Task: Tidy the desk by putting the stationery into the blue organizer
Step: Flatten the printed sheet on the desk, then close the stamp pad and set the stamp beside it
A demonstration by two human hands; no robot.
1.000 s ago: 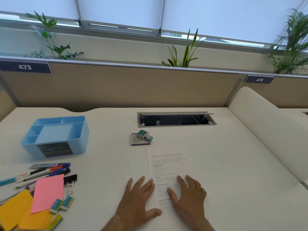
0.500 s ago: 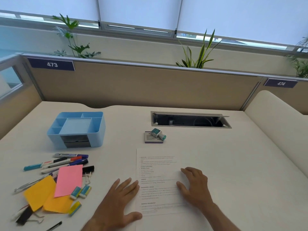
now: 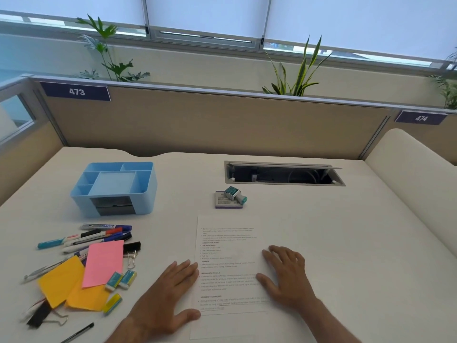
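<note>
The blue organizer [image 3: 116, 188] stands at the back left of the desk, its top compartments bare. In front of it lie several markers and pens [image 3: 99, 235], a pink sticky note [image 3: 103, 263], orange sticky notes [image 3: 61, 283], small erasers [image 3: 121, 280] and black binder clips [image 3: 132, 247]. A teal stamp [image 3: 235, 194] rests on a small ink pad [image 3: 223, 203] mid-desk. My left hand [image 3: 165, 298] lies flat on the left edge of a printed sheet [image 3: 227, 256]. My right hand [image 3: 289, 276] lies flat on its right side. Both hold nothing.
An open cable hatch [image 3: 284, 173] is set into the desk behind the stamp. A tan partition [image 3: 217, 125] closes the back, with a rounded cream divider [image 3: 415, 164] on the right. A black pen [image 3: 79, 331] lies at the near left edge.
The view has shifted left and tilted down, showing more stationery. My hands have spread apart on the printed sheet, the left toward its left edge, the right toward its right side.
</note>
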